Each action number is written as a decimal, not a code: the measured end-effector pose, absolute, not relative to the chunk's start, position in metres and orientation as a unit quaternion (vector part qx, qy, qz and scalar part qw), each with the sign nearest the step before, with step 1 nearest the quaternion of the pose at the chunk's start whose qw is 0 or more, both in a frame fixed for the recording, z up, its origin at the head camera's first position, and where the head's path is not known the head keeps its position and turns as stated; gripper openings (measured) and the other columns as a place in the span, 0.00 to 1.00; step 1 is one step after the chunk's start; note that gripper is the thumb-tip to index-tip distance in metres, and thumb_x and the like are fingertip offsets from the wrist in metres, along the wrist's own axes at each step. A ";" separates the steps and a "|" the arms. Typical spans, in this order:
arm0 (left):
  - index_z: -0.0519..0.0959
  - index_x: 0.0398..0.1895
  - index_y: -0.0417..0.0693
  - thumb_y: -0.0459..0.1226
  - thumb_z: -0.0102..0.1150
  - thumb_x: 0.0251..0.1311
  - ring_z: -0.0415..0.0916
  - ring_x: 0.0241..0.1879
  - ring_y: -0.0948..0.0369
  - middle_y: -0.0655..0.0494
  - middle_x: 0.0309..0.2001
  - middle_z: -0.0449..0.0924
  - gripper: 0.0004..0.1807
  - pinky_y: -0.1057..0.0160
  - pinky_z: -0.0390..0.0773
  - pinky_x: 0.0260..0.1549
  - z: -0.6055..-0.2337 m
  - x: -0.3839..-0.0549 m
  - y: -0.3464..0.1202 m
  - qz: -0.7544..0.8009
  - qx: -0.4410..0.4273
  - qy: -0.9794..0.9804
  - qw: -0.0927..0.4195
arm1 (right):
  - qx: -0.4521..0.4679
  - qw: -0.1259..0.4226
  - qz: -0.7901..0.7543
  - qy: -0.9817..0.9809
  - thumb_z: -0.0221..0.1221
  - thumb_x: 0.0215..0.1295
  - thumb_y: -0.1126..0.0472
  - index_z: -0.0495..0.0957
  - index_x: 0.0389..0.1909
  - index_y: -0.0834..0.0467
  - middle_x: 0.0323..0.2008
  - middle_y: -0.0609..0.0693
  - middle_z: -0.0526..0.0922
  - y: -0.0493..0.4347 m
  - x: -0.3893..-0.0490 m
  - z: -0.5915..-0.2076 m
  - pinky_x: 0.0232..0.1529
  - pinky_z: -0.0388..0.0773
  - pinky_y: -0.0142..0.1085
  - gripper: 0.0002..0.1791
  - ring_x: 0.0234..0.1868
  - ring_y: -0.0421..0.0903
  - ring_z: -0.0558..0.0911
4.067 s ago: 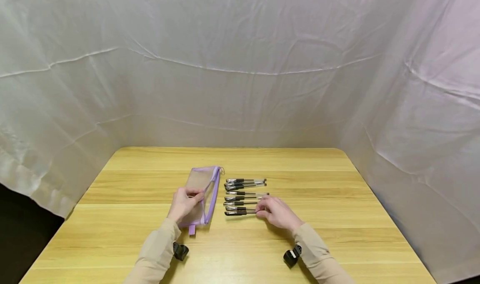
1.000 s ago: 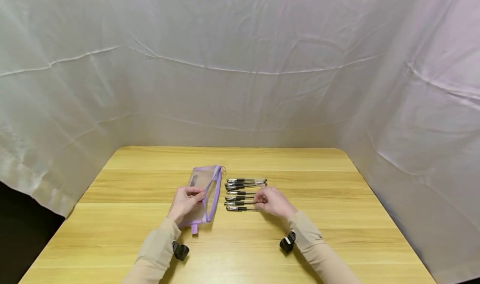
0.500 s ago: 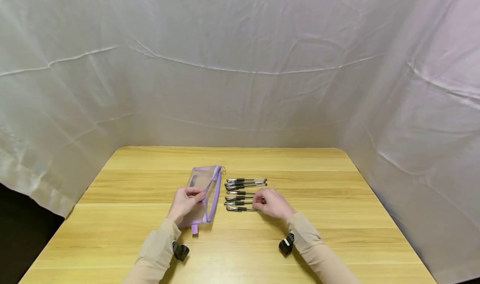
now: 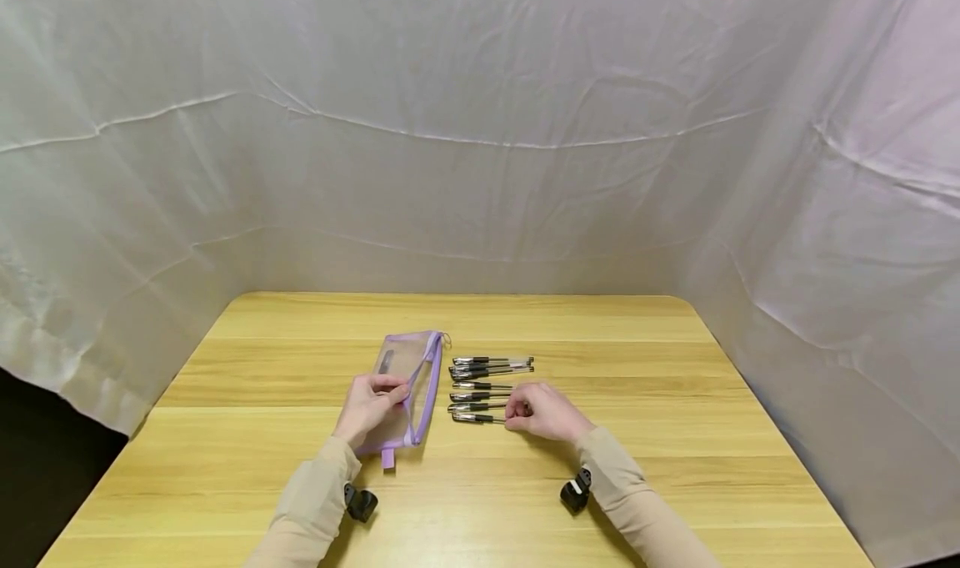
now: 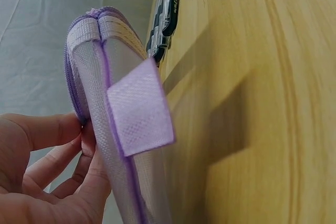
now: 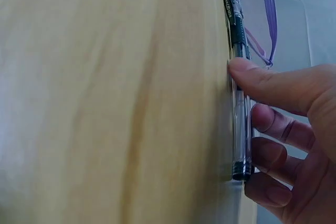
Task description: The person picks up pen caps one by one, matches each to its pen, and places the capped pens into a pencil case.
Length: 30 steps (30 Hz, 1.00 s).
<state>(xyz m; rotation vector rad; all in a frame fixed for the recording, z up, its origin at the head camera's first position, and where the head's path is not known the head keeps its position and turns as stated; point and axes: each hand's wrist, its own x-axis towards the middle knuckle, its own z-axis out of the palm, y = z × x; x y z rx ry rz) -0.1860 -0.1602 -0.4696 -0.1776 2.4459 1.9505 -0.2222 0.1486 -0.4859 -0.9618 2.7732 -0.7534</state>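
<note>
A purple-edged mesh pencil case (image 4: 405, 349) stands left of centre, its zipped mouth spread towards the pens. My left hand (image 4: 371, 407) pinches one edge of that mouth between thumb and fingers. Inside, a dark pen-like shape (image 4: 386, 361) shows through the mesh. To the right lies a row of black capped gel pens (image 4: 471, 397), caps towards the case. My right hand (image 4: 551, 412) is at the nearest pen (image 4: 471, 418). In the right wrist view, the thumb lies on this clear-barrelled pen (image 6: 240, 124) and curled fingers hold its other side. The hand hides several pens' right ends.
The wooden table (image 4: 480, 501) carries the case and the pens. Pale cloth (image 4: 480, 201) hangs behind it and at both sides. A fabric tab (image 5: 142, 111) sticks out from the case's near end. Each wrist wears a small black camera (image 4: 576, 491).
The nearest pen of 4.1 seconds ago has gone from the row, and a dark shape now shows in the case. Lately my right hand has shifted slightly nearer, onto the front pen.
</note>
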 end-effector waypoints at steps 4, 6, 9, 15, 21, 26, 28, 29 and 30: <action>0.82 0.46 0.24 0.26 0.63 0.62 0.78 0.28 0.68 0.43 0.36 0.87 0.12 0.73 0.82 0.30 -0.470 -0.186 -0.161 0.623 -0.057 0.780 0.003 | -0.317 0.047 -0.237 0.917 0.70 0.59 0.58 0.84 0.32 0.50 0.29 0.39 0.80 0.147 -0.221 -0.485 0.33 0.73 0.26 0.04 0.29 0.32 0.72; 0.82 0.46 0.24 0.26 0.63 0.62 0.78 0.28 0.68 0.43 0.36 0.87 0.12 0.73 0.82 0.29 -0.470 -0.186 -0.161 0.624 -0.057 0.779 0.002 | -0.315 0.045 -0.234 0.919 0.69 0.60 0.59 0.84 0.32 0.50 0.29 0.39 0.80 0.146 -0.221 -0.485 0.33 0.73 0.26 0.03 0.29 0.32 0.72; 0.82 0.46 0.24 0.26 0.63 0.62 0.78 0.28 0.68 0.44 0.35 0.88 0.12 0.73 0.82 0.29 -0.470 -0.186 -0.161 0.625 -0.055 0.779 0.002 | -0.309 0.045 -0.233 0.921 0.68 0.61 0.59 0.84 0.31 0.51 0.28 0.39 0.79 0.146 -0.220 -0.484 0.32 0.72 0.26 0.02 0.28 0.32 0.72; 0.82 0.46 0.24 0.26 0.63 0.62 0.78 0.28 0.68 0.43 0.35 0.88 0.12 0.73 0.82 0.29 -0.470 -0.186 -0.161 0.627 -0.056 0.777 0.003 | -0.305 0.045 -0.238 0.921 0.67 0.63 0.58 0.83 0.32 0.51 0.29 0.39 0.79 0.146 -0.219 -0.483 0.32 0.72 0.27 0.02 0.29 0.33 0.73; 0.82 0.46 0.24 0.26 0.63 0.62 0.79 0.28 0.68 0.44 0.35 0.87 0.12 0.73 0.82 0.29 -0.471 -0.187 -0.161 0.624 -0.054 0.780 0.004 | -0.308 0.052 -0.235 0.920 0.65 0.65 0.56 0.83 0.35 0.50 0.31 0.40 0.81 0.145 -0.218 -0.480 0.35 0.73 0.28 0.02 0.31 0.34 0.74; 0.82 0.46 0.24 0.26 0.63 0.62 0.78 0.28 0.68 0.45 0.34 0.88 0.12 0.73 0.81 0.29 -0.471 -0.188 -0.162 0.624 -0.056 0.779 0.002 | -0.317 0.054 -0.230 0.918 0.63 0.68 0.56 0.83 0.38 0.50 0.35 0.42 0.84 0.145 -0.218 -0.478 0.42 0.79 0.34 0.03 0.37 0.37 0.79; 0.82 0.46 0.24 0.26 0.63 0.62 0.78 0.28 0.68 0.45 0.34 0.88 0.12 0.74 0.81 0.29 -0.471 -0.188 -0.162 0.625 -0.057 0.779 0.002 | -0.322 0.051 -0.227 0.918 0.62 0.69 0.57 0.83 0.39 0.50 0.37 0.42 0.85 0.145 -0.218 -0.478 0.45 0.80 0.38 0.03 0.39 0.39 0.81; 0.82 0.46 0.24 0.26 0.63 0.62 0.78 0.28 0.68 0.45 0.34 0.88 0.12 0.73 0.81 0.29 -0.471 -0.188 -0.162 0.625 -0.056 0.779 0.002 | -0.324 0.051 -0.226 0.917 0.61 0.70 0.57 0.83 0.39 0.50 0.38 0.43 0.85 0.145 -0.218 -0.477 0.47 0.81 0.40 0.04 0.40 0.40 0.82; 0.82 0.46 0.24 0.26 0.63 0.62 0.79 0.28 0.68 0.45 0.35 0.88 0.12 0.73 0.82 0.30 -0.471 -0.188 -0.162 0.625 -0.054 0.779 0.002 | -0.326 0.050 -0.226 0.917 0.60 0.70 0.57 0.83 0.40 0.51 0.39 0.43 0.86 0.145 -0.219 -0.477 0.48 0.81 0.41 0.04 0.41 0.41 0.82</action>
